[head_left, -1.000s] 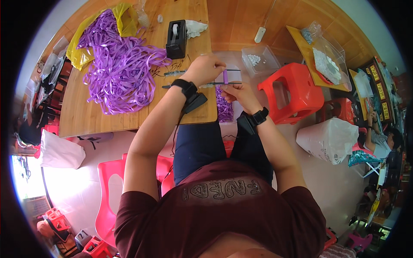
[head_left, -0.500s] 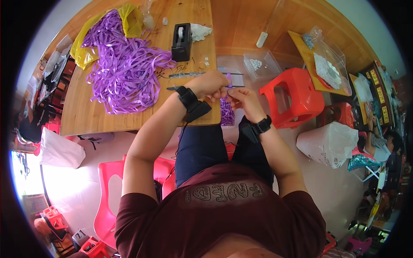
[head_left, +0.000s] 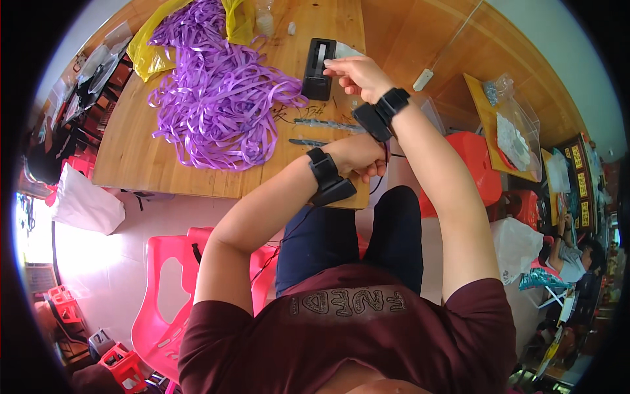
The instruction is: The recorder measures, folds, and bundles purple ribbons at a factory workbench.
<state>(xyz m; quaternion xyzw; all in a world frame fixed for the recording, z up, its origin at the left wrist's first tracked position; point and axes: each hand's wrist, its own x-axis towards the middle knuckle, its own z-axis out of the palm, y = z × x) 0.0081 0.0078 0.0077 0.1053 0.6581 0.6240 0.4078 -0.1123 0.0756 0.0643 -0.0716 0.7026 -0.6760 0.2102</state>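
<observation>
My right hand (head_left: 359,73) reaches over the far part of the table, its fingertips pinched together at the black tape dispenser (head_left: 317,85), beside the white roll. Whether tape is between the fingers is too small to tell. At the table's right edge my left hand (head_left: 362,156) is closed with curled fingers; what it holds is hidden. Near it, two dark thin strips jut across the table, the upper strip (head_left: 321,123) wrapped in something clear. To the left lies a large tangled heap of purple ribbon (head_left: 216,111), spilling from a yellow plastic bag (head_left: 147,56).
A red stool (head_left: 469,161) stands right of the table (head_left: 131,167). Further right, a small wooden table (head_left: 482,98) bears a bag of white pieces. A white bag (head_left: 518,246) stands on the floor. A pink chair (head_left: 154,282) is at lower left.
My right hand has left my left hand and moved up to the tape dispenser. The view has shifted, and the purple ribbon seen between my hands is now hidden.
</observation>
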